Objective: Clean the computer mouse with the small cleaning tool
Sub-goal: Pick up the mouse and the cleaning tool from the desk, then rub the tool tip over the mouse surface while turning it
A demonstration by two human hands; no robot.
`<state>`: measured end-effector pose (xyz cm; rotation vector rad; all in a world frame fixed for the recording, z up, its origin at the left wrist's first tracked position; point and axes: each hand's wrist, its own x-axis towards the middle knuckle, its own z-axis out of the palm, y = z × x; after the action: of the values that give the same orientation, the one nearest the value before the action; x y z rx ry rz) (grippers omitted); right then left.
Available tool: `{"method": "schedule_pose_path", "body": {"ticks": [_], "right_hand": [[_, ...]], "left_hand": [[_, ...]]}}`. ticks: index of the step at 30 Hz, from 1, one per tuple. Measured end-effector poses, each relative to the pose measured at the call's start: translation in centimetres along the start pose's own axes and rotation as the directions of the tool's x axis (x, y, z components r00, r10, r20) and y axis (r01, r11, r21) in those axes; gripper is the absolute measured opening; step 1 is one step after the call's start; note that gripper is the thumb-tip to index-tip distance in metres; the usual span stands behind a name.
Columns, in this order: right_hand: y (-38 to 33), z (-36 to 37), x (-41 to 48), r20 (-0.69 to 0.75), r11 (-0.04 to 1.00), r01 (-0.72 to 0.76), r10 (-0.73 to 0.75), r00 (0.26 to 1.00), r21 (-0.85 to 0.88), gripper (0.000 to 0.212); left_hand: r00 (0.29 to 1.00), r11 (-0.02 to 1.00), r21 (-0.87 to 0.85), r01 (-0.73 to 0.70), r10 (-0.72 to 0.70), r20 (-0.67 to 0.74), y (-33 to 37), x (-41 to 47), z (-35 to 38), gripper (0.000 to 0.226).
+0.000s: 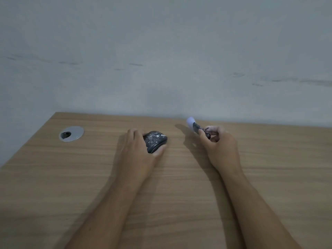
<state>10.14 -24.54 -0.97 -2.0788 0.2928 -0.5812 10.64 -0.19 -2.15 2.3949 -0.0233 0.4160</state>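
A dark computer mouse (156,140) speckled with white dirt rests on the wooden desk (179,177) near its far edge. My left hand (139,150) grips it from the left, thumb along its near side and fingers behind it. To the right, my right hand (218,143) holds a small cleaning tool (195,127), raised a little above the desk. The tool has a dark handle and a pale, blurred head that points up and to the left, toward the mouse. A gap of bare desk separates the tool from the mouse.
A round metal cable grommet (71,133) is set into the desk at the far left. The desk's back edge meets a grey wall (161,60). The desk's left edge runs diagonally down toward the lower left.
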Motion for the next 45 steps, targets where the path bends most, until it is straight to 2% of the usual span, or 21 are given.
{"method": "schedule_pose_path", "body": {"ticks": [4, 10, 17, 21, 28, 34, 38, 42, 45], "right_hand": [[0.3, 0.2, 0.1, 0.047, 1.0, 0.027, -0.027, 0.999, -0.005, 0.021], [0.2, 0.3, 0.0, 0.066, 0.998, 0.054, -0.056, 0.996, 0.025, 0.032], [0.1, 0.5, -0.3, 0.086, 0.994, 0.026, -0.035, 0.996, 0.104, 0.019], [0.2, 0.7, -0.1, 0.083, 0.99, 0.004, -0.015, 0.996, 0.138, 0.023], [-0.4, 1.5, 1.4, -0.036, 0.996, 0.068, -0.066, 0.997, 0.065, 0.021], [-3.0, 5.5, 2.0, -0.134, 0.968, 0.245, -0.236, 0.962, 0.055, 0.024], [-3.4, 7.0, 2.5, -0.09, 0.932, 0.362, -0.361, 0.928, -0.008, 0.029], [-2.4, 7.6, 3.2, -0.011, 0.937, 0.344, -0.345, 0.938, -0.068, 0.034], [-2.1, 7.3, 3.6, -0.035, 0.947, 0.306, -0.31, 0.95, -0.095, 0.029]], "left_hand": [[1.0, 1.0, 0.002, 0.029, -0.029, -0.004, -0.7, -0.4, -0.3, 0.066], [1.0, 0.994, -0.103, 0.021, -0.021, -0.001, -1.5, -0.3, -0.4, 0.055], [1.0, 0.989, -0.145, -0.014, 0.013, -0.006, -1.0, 0.4, -0.5, 0.046], [0.999, 0.987, -0.159, -0.037, 0.036, -0.008, -1.2, 1.3, -0.5, 0.044], [0.999, 0.98, -0.194, -0.036, 0.037, 0.001, -0.9, 4.3, -0.3, 0.046], [0.999, 0.981, -0.192, 0.027, -0.033, -0.026, -1.4, 6.0, 0.9, 0.055], [0.999, 0.984, -0.175, 0.029, -0.034, -0.026, -1.5, 7.0, 1.4, 0.055], [0.999, 0.978, -0.208, 0.022, -0.03, -0.039, -1.5, 6.9, 1.5, 0.054], [0.999, 0.974, -0.226, 0.004, -0.013, -0.039, -1.3, 7.0, 1.4, 0.053]]}}
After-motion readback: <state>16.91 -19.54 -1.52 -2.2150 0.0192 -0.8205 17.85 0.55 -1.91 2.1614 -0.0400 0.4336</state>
